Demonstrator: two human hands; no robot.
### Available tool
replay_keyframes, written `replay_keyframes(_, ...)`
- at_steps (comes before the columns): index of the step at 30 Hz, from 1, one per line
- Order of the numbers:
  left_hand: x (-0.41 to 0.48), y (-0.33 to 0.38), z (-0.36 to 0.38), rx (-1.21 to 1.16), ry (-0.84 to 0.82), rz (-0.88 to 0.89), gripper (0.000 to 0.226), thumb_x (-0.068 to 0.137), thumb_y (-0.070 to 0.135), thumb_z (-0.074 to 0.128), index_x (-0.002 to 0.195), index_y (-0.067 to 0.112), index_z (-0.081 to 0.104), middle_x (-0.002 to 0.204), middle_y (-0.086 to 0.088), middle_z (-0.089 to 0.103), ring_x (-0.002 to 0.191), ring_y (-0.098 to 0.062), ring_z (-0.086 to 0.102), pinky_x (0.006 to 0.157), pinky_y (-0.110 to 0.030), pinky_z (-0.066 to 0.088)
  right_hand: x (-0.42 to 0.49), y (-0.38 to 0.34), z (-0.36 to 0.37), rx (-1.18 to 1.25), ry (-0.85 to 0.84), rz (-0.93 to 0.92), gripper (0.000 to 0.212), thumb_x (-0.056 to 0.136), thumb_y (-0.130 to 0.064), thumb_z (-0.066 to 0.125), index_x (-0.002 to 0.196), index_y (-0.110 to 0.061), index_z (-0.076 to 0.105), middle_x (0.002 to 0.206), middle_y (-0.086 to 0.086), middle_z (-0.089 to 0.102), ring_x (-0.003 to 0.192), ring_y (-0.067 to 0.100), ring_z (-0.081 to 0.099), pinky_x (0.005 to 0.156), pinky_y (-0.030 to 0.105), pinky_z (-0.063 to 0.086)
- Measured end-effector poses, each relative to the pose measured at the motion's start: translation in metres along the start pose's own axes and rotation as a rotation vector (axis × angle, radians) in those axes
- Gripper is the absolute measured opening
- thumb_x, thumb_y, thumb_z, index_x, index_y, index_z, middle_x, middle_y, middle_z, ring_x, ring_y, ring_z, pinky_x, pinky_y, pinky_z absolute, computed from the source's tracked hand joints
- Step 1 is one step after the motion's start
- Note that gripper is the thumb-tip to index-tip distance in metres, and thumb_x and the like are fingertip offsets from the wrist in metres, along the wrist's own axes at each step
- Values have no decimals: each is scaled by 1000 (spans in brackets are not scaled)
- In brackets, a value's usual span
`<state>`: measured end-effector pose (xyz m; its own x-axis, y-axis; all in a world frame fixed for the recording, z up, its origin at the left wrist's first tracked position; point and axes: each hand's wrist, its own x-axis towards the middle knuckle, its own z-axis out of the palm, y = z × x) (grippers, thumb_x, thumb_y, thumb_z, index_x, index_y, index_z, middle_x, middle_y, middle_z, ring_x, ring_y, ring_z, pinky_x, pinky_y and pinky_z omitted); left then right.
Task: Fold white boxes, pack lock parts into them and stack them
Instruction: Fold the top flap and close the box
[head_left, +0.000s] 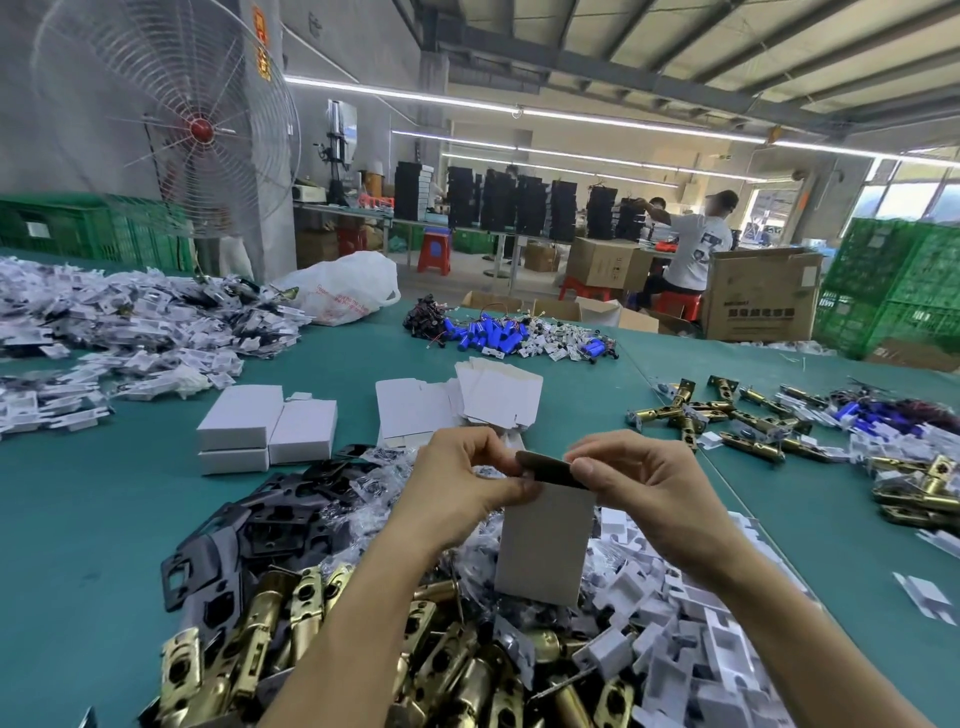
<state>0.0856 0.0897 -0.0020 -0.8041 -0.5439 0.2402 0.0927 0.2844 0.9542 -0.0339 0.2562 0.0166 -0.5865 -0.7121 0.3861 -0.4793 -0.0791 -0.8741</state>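
Observation:
I hold a folded white box upright above a heap of lock parts. My left hand pinches its top left edge. My right hand pinches the top right, with a dark flat plate between the fingers of both hands at the box's open top. Brass latch bolts lie in a pile below my arms. Black plates lie to the left and white plastic inserts to the right. Three closed white boxes are stacked at the left. Flat unfolded box blanks lie behind my hands.
The green table carries bagged white parts at the far left, blue batteries at the back, more brass latches at the right. A big fan stands at the back left. Seated people work beyond the cardboard cartons.

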Motion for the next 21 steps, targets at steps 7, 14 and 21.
replay_keyframes(7,-1,3,-1,12,-19,-11,27,70,2,88,70,15,64,89,-8,75,86,-22,71,91,-49,56,2,3,3,-157,17,-52,22,81,-6,77,88,-27,77,89,-4,77,84,15,71,80,28,56)
replay_keyframes(14,-3,5,-2,-29,-24,-56,33,73,13,88,95,22,65,95,-2,75,86,-9,71,70,-30,59,2,1,10,-248,55,-73,29,81,-1,74,82,-29,77,84,-10,76,85,9,71,81,28,56)
replay_keyframes(21,0,3,0,2,-21,-41,12,85,16,79,81,27,74,86,4,76,83,-12,71,76,-40,60,-5,-2,14,-265,61,-91,32,84,5,69,86,-25,78,92,-6,70,89,2,66,77,14,51)
